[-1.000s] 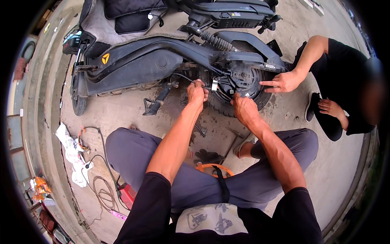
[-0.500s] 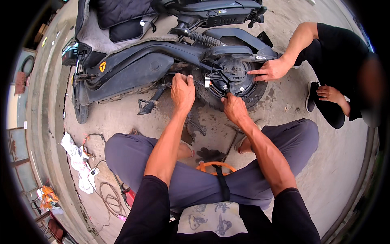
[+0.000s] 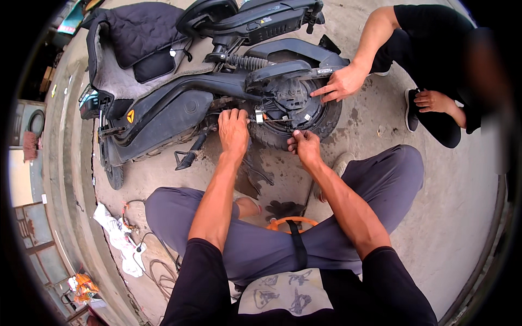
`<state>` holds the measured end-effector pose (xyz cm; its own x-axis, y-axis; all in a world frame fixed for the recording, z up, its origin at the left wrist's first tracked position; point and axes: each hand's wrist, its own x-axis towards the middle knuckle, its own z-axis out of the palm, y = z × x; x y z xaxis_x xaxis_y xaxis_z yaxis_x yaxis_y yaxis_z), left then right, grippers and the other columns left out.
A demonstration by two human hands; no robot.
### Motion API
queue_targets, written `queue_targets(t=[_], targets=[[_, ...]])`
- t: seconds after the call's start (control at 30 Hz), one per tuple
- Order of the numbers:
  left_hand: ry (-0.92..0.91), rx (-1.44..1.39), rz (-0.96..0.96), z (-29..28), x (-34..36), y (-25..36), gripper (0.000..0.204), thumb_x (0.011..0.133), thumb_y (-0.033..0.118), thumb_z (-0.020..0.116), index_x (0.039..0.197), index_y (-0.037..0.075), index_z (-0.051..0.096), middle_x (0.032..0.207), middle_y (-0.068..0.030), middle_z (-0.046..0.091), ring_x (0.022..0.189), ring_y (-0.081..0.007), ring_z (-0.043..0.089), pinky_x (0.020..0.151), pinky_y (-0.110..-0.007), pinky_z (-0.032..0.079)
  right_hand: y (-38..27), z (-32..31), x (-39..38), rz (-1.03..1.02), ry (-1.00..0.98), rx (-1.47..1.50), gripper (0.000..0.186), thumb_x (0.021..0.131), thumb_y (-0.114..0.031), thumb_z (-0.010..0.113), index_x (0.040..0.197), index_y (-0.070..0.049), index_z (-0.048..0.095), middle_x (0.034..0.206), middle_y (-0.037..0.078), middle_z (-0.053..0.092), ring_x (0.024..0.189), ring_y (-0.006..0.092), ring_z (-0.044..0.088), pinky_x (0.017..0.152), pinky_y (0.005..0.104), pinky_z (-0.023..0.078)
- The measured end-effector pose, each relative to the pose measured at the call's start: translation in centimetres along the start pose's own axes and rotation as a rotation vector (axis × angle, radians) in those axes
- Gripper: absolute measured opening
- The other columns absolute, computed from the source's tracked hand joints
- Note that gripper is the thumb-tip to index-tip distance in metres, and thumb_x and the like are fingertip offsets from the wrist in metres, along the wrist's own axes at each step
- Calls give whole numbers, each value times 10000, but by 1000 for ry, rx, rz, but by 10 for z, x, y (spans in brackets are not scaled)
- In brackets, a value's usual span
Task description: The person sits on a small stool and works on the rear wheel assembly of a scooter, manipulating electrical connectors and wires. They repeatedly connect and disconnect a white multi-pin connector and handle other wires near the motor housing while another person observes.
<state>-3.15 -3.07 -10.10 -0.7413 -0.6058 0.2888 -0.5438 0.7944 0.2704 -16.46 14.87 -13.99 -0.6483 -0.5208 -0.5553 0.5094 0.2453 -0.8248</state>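
A dark electric scooter lies on its side in front of me. At its lower frame, just left of the rear wheel, my left hand has its fingers bent; what they grip is hidden. Beside its fingertips is a small silver and orange piece. My right hand is curled at the near edge of the tyre, thumb against the fingers, and I cannot make out anything in it. Across the wheel, a co-worker's hand points a finger at the round hub.
The co-worker crouches at the right, a dark shoe on the concrete. An orange ring-shaped item and a dark glove lie between my legs. To the left are a white cloth bag, cables and a concrete step.
My view has shifted, so the scooter appears further left. My right hand has drawn back from the hub to the tyre's near edge. The left hand stays by the frame.
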Motion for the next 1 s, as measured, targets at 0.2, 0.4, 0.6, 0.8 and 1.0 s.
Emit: queue_targets(t=[0.2,0.4,0.6,0.8,1.0], targets=[[130,-156,-52,-5,-12,39,143,860,122,714,972,48,664,1034,-114,631,1064,-333,564,976,-458,440,6,-15,1,-407,81,-533,458,936,-124,620,1350,58,553,1118,250,680,1011,402,670,912,457,505],[-438,-1174,-851,25,-20,70,321,1008,347,648,987,27,667,742,-32,646,593,-139,530,562,-295,446,-17,1,-26,-441,2,-792,557,911,-103,612,1411,94,467,1204,276,617,1086,432,621,924,479,499],[-143,-1862,-1208,66,-9,78,262,1021,309,636,1019,48,614,854,-39,609,650,-118,489,539,-258,409,-22,3,-23,-395,-39,-839,608,860,-86,616,1415,98,450,1114,268,641,1033,434,635,894,477,503],[-232,-1662,-1238,57,-13,84,182,1030,232,625,955,68,603,769,15,527,618,-97,433,515,-257,375,-19,16,-28,-285,-71,-819,713,832,-60,585,1475,146,358,1174,286,628,1068,419,638,921,454,516],[-179,-1639,-1201,58,-12,80,201,1014,246,650,895,86,619,735,38,530,586,-69,437,468,-242,360,-24,16,-27,-269,-154,-801,695,836,-48,590,1473,132,377,1136,237,643,1022,371,655,879,421,526]])
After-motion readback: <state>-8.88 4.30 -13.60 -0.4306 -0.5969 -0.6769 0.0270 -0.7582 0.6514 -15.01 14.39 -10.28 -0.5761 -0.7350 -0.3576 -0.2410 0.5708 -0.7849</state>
